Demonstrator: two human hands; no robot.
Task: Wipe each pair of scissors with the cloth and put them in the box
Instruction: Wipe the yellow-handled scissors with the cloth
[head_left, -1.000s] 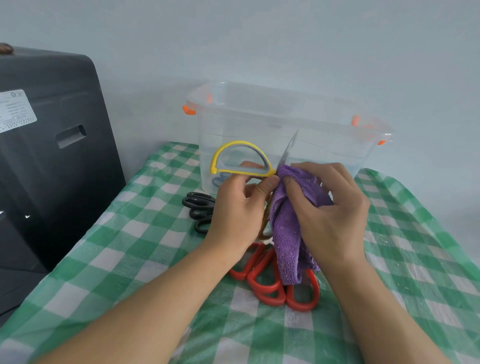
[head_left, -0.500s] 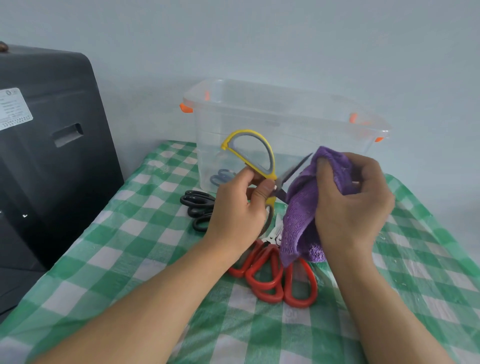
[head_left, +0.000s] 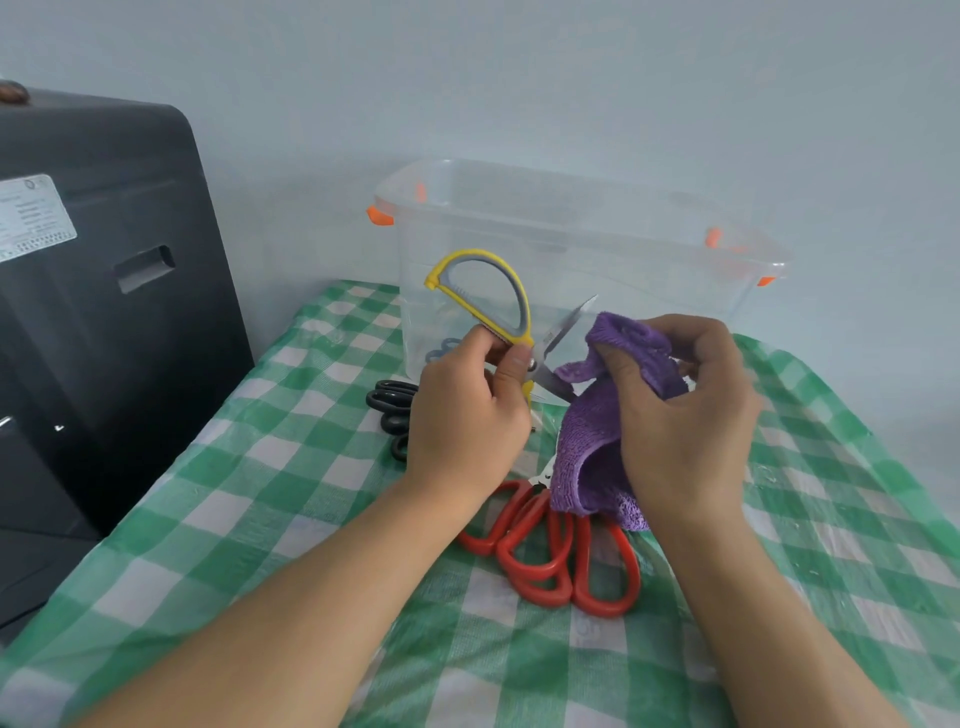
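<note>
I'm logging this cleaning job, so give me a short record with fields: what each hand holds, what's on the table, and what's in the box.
left hand: grips yellow scissors, blades open
right hand: holds purple cloth beside the blades
on table: black scissors, red scissors
clear box: open, a bluish pair faintly visible inside

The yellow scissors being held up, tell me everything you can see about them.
The yellow scissors have a large D-shaped handle loop, yellow outside with a grey inner lining, plastic by the look, and shiny metal blades. They are held in the air in front of the clear box, loop up, blades spread open and pointing right. The left hand pinches them near the pivot. The lower blade runs into the purple cloth held by the right hand; the upper blade is bare. The second handle is hidden behind the hand.
</note>
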